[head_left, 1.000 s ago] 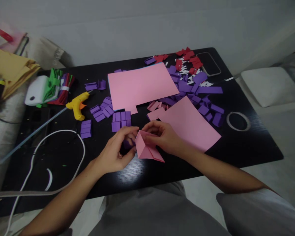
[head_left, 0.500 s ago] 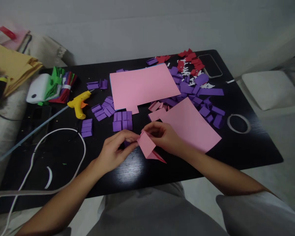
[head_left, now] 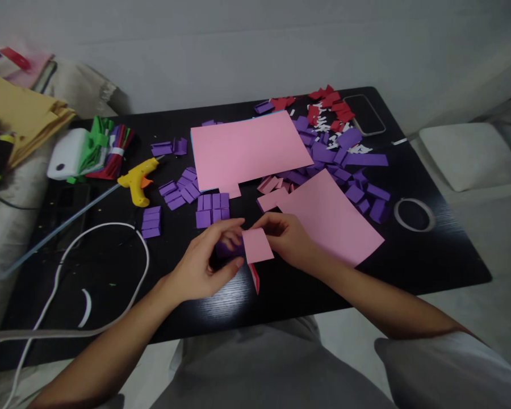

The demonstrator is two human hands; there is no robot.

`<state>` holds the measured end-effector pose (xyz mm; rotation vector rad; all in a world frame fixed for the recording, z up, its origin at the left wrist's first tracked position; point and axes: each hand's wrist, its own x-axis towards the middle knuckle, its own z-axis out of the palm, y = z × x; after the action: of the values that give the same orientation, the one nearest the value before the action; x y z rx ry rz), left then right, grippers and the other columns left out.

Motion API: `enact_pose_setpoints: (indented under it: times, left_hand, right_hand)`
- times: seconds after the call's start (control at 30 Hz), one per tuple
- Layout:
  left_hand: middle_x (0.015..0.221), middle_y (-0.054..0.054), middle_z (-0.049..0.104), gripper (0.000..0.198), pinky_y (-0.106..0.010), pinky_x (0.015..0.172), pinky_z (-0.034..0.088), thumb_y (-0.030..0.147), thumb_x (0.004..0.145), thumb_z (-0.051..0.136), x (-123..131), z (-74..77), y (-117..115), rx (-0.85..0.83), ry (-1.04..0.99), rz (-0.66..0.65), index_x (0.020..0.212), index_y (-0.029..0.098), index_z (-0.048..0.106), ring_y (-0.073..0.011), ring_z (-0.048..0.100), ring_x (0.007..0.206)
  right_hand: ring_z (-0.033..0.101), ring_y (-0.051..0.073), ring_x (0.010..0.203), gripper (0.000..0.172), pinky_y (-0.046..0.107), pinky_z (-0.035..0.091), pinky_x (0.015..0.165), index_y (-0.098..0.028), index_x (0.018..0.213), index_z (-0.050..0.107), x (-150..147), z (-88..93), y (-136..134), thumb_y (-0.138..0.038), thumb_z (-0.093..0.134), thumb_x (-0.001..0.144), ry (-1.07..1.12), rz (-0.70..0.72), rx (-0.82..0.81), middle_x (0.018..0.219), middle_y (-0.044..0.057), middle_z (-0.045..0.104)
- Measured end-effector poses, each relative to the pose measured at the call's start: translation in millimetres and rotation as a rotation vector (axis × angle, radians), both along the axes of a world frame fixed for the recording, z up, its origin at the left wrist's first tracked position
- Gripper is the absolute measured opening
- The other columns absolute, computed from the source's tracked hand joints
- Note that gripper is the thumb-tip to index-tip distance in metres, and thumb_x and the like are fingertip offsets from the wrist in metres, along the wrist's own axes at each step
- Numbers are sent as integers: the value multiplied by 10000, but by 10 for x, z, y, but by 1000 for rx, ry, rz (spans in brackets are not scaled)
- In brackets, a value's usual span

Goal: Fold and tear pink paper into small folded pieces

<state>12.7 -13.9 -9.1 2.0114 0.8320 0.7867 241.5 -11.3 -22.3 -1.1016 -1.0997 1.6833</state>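
Observation:
A small folded pink paper (head_left: 258, 246) hangs from the pinched fingers of my right hand (head_left: 290, 237), with a red-pink flap pointing down below it. Just left of the paper, my left hand (head_left: 208, 261) has its thumb and fingers apart and holds nothing that shows. Part of a purple piece (head_left: 227, 248) shows behind the left fingers. A large pink sheet (head_left: 330, 221) lies beside my right hand, and another pink sheet (head_left: 251, 150) lies farther back.
Folded purple pieces (head_left: 213, 209) lie beyond my left hand, more at the right with red scraps (head_left: 340, 108). At the left are a yellow glue gun (head_left: 137, 180) and a looped white cable (head_left: 55, 278). A tape ring (head_left: 414, 215) lies at the right.
My left hand has let go of the folded pink paper and opened. The paper has turned in my right hand, and its lower flap now points down instead of to the right.

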Motion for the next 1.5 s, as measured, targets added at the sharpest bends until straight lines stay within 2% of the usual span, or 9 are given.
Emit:
enact_pose_setpoints:
  times: [0.1, 0.3, 0.57, 0.7, 1.03, 1.2, 1.3, 1.37, 1.5]
  left_hand:
    - [1274, -126, 669, 942, -424, 927, 617, 245, 833, 804, 34, -20, -33, -57, 42, -29, 1626, 266, 296, -253, 702, 1084]
    - [1267, -116, 667, 1155, -397, 848, 626, 379, 756, 919, 128, -17, -69, -45, 126, -8, 1652, 282, 197, -235, 710, 967]
    - [947, 1, 692, 569, -274, 768, 573, 159, 1004, 601, 105, -114, -79, -70, -15, 117, 1526, 260, 398, -141, 686, 828]
    - [820, 33, 661, 337, -223, 632, 525, 207, 1029, 593, 118, -84, -59, -133, -78, 238, 1360, 238, 541, -112, 649, 681]
    - [810, 36, 653, 205, -250, 653, 564, 276, 1038, 610, 133, -195, -54, -345, -228, 236, 1234, 242, 560, -113, 642, 647]
    - [958, -7, 671, 347, -261, 706, 586, 221, 1009, 652, 99, -162, -10, -39, -108, 317, 1335, 242, 533, -121, 666, 752]
    - [1251, -90, 642, 624, -362, 872, 617, 169, 939, 735, 51, -84, 60, 323, 8, 331, 1492, 278, 468, -201, 689, 1040]
    - [1386, -127, 577, 629, -435, 986, 596, 141, 935, 725, 19, -27, 101, 486, 134, 284, 1503, 293, 502, -268, 633, 1233]
    - [1461, -148, 530, 553, -477, 1039, 580, 128, 971, 659, -24, 44, 133, 553, 318, 195, 1489, 292, 557, -300, 601, 1291]
  right_hand:
    - [723, 169, 738, 290, 310, 581, 734, -203, 797, 745, 6, -42, 22, -389, 936, 682, -4, -60, -16, 768, 4, 762]
    - [721, 152, 738, 325, 273, 573, 707, -217, 876, 758, -20, -75, 15, -317, 955, 637, 8, -100, -66, 783, -12, 770]
    - [692, 149, 670, 373, 318, 610, 680, -204, 936, 721, -59, 5, 9, -410, 930, 705, 66, -101, -91, 805, -3, 747]
    - [724, 166, 774, 365, 334, 646, 744, -208, 941, 730, -63, 20, 5, -394, 938, 705, 59, -89, -103, 888, 13, 760]
    - [731, 206, 840, 302, 353, 676, 693, -212, 967, 666, -82, -14, -13, -369, 845, 780, 44, -20, -73, 951, 27, 742]
    - [723, 192, 819, 200, 358, 680, 700, -199, 939, 649, -88, -37, -9, -304, 768, 817, 13, -64, -88, 925, 26, 713]
    - [727, 184, 793, 183, 339, 672, 676, -198, 971, 661, -85, -41, -16, -263, 747, 824, -15, -47, -77, 959, 32, 727]
    - [726, 173, 752, 151, 321, 659, 655, -198, 978, 677, -82, -40, -24, -238, 722, 839, -58, -19, -56, 963, 32, 738]
    - [713, 144, 634, 109, 298, 622, 630, -191, 957, 695, -74, -42, -36, -176, 683, 849, -189, 17, -4, 906, 21, 749]
